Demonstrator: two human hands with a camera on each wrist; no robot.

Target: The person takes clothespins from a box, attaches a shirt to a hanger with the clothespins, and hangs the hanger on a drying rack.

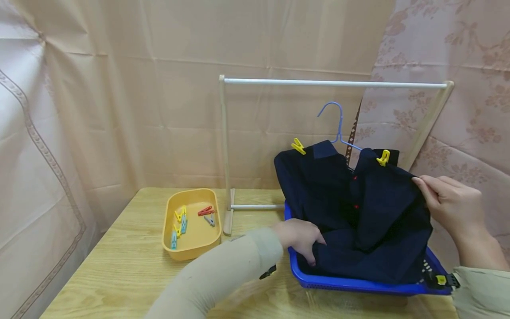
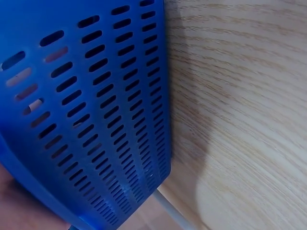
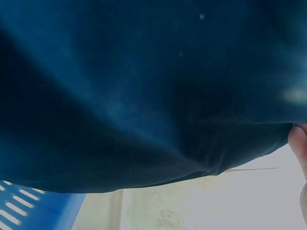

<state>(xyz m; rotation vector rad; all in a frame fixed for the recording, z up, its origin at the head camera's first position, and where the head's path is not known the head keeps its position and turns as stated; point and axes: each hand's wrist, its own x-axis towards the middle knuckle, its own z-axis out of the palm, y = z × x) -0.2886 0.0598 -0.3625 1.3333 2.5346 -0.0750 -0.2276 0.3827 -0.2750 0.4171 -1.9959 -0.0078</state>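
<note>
A dark navy collared shirt (image 1: 382, 212) with small red buttons hangs on a blue wire hanger (image 1: 340, 122), its lower part lying in a blue basket (image 1: 358, 285). Yellow clothespins (image 1: 298, 146) sit on both shoulders. My right hand (image 1: 458, 206) pinches the shirt's outer edge at the right; in the right wrist view, fingertips (image 3: 298, 143) show at the cloth's edge. Over the basket's left rim, my left hand (image 1: 299, 239) grips a fold of the shirt, some fingers hidden by cloth. The left wrist view mostly shows the basket's slotted side (image 2: 100, 105).
Behind the basket stands a rack with a white top bar (image 1: 334, 83) and wooden posts. To the left, a yellow tray (image 1: 199, 254) holds several clothespins (image 1: 183, 223) in yellow, blue, red and grey. Both stand on a wooden table (image 1: 119, 266); curtains hang behind.
</note>
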